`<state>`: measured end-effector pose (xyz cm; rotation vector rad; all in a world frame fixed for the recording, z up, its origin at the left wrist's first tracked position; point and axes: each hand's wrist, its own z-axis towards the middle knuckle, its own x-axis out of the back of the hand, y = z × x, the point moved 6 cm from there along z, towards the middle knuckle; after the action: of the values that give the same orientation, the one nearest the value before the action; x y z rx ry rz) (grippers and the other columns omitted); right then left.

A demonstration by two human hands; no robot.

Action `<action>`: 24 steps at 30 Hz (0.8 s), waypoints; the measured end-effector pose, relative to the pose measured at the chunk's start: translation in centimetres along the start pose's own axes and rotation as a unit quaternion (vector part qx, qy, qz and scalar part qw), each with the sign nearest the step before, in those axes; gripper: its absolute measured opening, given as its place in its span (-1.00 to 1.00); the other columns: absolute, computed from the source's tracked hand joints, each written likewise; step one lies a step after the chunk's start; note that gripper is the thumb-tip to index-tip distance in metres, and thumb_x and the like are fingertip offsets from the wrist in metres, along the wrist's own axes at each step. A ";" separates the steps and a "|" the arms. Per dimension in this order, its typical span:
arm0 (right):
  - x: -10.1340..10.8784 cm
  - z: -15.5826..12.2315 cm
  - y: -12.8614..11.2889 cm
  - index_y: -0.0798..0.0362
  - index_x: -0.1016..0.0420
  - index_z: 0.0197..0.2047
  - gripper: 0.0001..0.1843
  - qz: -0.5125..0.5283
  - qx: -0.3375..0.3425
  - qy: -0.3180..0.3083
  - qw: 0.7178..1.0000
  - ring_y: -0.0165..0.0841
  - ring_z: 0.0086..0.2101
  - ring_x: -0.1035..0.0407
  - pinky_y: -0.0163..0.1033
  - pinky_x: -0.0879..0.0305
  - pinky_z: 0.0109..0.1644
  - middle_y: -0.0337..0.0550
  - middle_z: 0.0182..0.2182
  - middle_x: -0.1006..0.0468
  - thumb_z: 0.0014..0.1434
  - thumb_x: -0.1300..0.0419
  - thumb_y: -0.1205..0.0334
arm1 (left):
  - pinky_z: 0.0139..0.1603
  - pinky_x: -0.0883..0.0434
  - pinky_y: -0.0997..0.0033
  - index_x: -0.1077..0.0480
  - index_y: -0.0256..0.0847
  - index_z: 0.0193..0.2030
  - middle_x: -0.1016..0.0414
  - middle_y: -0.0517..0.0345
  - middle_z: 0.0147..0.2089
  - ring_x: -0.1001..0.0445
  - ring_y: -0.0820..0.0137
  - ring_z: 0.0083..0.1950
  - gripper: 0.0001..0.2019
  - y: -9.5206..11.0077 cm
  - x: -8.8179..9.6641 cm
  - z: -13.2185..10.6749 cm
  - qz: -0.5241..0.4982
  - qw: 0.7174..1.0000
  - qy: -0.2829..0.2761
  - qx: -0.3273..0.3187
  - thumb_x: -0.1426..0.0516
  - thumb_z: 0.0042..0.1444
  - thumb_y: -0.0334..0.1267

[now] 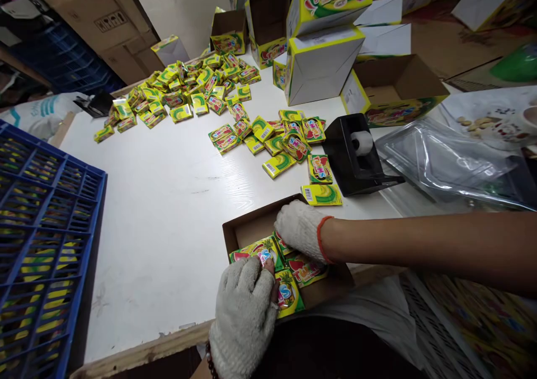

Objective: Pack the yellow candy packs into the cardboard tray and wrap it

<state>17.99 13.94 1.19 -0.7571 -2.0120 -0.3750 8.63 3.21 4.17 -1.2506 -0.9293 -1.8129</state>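
An open brown cardboard box [255,222] sits at the table's near edge, with several yellow-green "Twins" packets [308,270] lying flat inside. My left hand [245,312], in a whitish knitted glove with bare fingertips, reaches over the box's near-left side. Its fingers are bent over a packet [258,249] printed with fruit. My right hand [300,226], gloved with an orange cuff, is inside the box from the right. Its fingers curl down onto another packet [283,244], and their tips are mostly hidden.
Loose packets form a small group [279,138] beyond the box and a large heap [180,88] farther back. A black tape dispenser [350,155] stands right of them. Printed boxes [323,66] are stacked behind. A blue crate [46,245] borders the left, and clear plastic [444,155] lies right.
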 end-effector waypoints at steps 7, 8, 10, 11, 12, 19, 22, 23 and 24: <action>-1.4 0.2 0.8 0.21 -0.55 0.05 -0.45 0.052 -0.011 -0.101 0.993 0.04 -0.05 -0.53 -0.02 -0.46 -0.09 0.26 -0.04 -0.59 -0.07 -0.42 0.50 | -0.12 -0.47 0.15 -0.46 -0.23 0.00 -0.53 -0.01 -0.11 -0.41 0.16 -0.11 -0.75 0.0 0.0 -0.2 -0.007 1.000 0.002 0.017 -0.06 0.23 -0.41; -1.6 0.3 0.7 0.22 -0.52 0.09 -0.34 0.056 -0.001 -0.117 0.992 0.06 -0.04 -0.53 -0.02 -0.47 -0.09 0.27 -0.01 -0.58 -0.14 -0.45 0.53 | -0.12 -0.47 0.14 -0.46 -0.23 0.00 -0.53 -0.01 -0.10 -0.41 0.16 -0.11 -0.75 0.0 0.0 -0.2 -0.008 1.000 0.005 0.016 -0.06 0.23 -0.40; -2.0 0.8 0.7 0.21 -0.51 0.12 -0.23 0.069 0.012 -0.137 0.988 0.07 -0.05 -0.53 -0.02 -0.48 -0.08 0.25 -0.01 -0.59 -0.24 -0.49 0.54 | -0.11 -0.48 0.13 -0.45 -0.22 0.01 -0.54 -0.01 -0.09 -0.41 0.16 -0.11 -0.75 -0.1 0.0 -0.3 -0.012 1.000 0.008 0.013 -0.07 0.23 -0.39; -2.0 1.0 0.7 0.19 -0.51 0.12 -0.25 0.076 0.016 -0.138 0.987 0.07 -0.06 -0.54 -0.01 -0.48 -0.08 0.23 -0.02 -0.60 -0.22 -0.49 0.52 | -0.11 -0.48 0.13 -0.45 -0.23 0.02 -0.54 -0.01 -0.09 -0.41 0.15 -0.11 -0.74 -0.1 0.0 -0.3 -0.013 1.000 0.008 0.011 -0.07 0.23 -0.39; -2.0 1.1 0.6 0.17 -0.52 0.12 -0.29 0.083 0.019 -0.136 0.987 0.07 -0.07 -0.55 0.01 -0.47 -0.08 0.23 -0.04 -0.60 -0.17 -0.48 0.49 | -0.11 -0.49 0.12 -0.45 -0.24 0.03 -0.54 -0.02 -0.09 -0.42 0.15 -0.10 -0.74 -0.1 0.0 -0.3 -0.015 1.000 0.007 0.010 -0.07 0.23 -0.39; -1.3 0.8 -0.8 0.23 -0.47 0.20 -0.21 0.093 0.000 -0.145 0.985 0.13 -0.08 -0.54 0.02 -0.46 -0.14 0.34 -0.01 -0.57 -0.18 -0.41 0.60 | -0.19 -0.52 0.16 -0.46 -0.25 -0.04 -0.57 -0.02 -0.14 -0.46 0.17 -0.19 -0.77 -0.1 0.4 0.0 -0.019 0.999 0.033 -0.006 -0.04 0.24 -0.37; -0.4 0.7 0.0 0.18 -0.57 0.07 -0.44 0.095 0.026 -0.172 0.980 0.02 -0.17 -0.56 -0.08 -0.42 -0.22 0.21 -0.12 -0.64 -0.08 -0.36 0.51 | -0.27 -0.52 0.19 -0.45 -0.26 0.00 -0.58 0.01 -0.20 -0.49 0.20 -0.25 -0.75 -0.5 1.1 0.8 -0.047 0.998 0.023 -0.021 -0.02 0.28 -0.34; 0.1 0.7 0.7 0.14 -0.61 -0.02 -0.56 0.114 0.035 -0.171 0.978 -0.05 -0.23 -0.56 -0.13 -0.39 -0.27 0.11 -0.19 -0.65 -0.03 -0.34 0.46 | -0.29 -0.51 0.22 -0.46 -0.23 -0.02 -0.58 0.04 -0.22 -0.50 0.22 -0.26 -0.77 -1.0 1.4 1.3 -0.074 0.997 0.005 -0.018 -0.02 0.29 -0.32; 0.9 0.8 1.5 0.09 -0.62 -0.10 -0.68 0.152 0.041 -0.159 0.975 -0.13 -0.28 -0.55 -0.19 -0.35 -0.31 0.01 -0.27 -0.65 0.02 -0.30 0.41 | -0.30 -0.51 0.26 -0.47 -0.19 -0.05 -0.57 0.07 -0.24 -0.50 0.26 -0.28 -0.79 -1.8 1.7 2.0 -0.110 0.994 -0.017 -0.011 -0.02 0.30 -0.30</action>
<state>18.13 15.86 1.45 -1.1099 -2.1436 0.0119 7.47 5.44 6.07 -1.2359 -1.1043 -1.9814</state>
